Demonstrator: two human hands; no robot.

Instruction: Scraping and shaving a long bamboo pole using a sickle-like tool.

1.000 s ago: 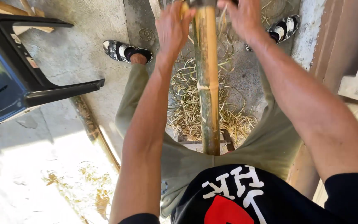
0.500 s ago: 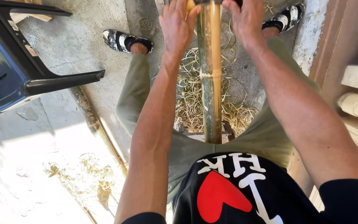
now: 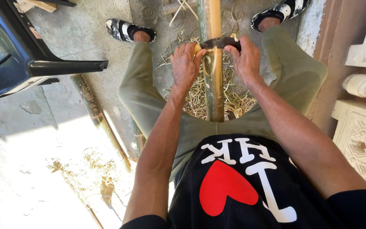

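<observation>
Drawing blade point(image 3: 220, 43) nearer, both hands point(image 3: 186, 63) lower

the bamboo pole point(image 3: 211, 76) looked hard and smooth, its skin green and slightly glossy, with a paler yellow strip bared and matt. the blade point(image 3: 219, 43) across it was dark, dull metal, rough and unpolished. the shavings point(image 3: 200, 95) beneath were dry, stringy and straw-like. the chair point(image 3: 9, 51) was dark moulded plastic with a soft sheen. the floor point(image 3: 30, 169) was rough, matt concrete. the trousers point(image 3: 293, 72) were matt olive cloth.
</observation>
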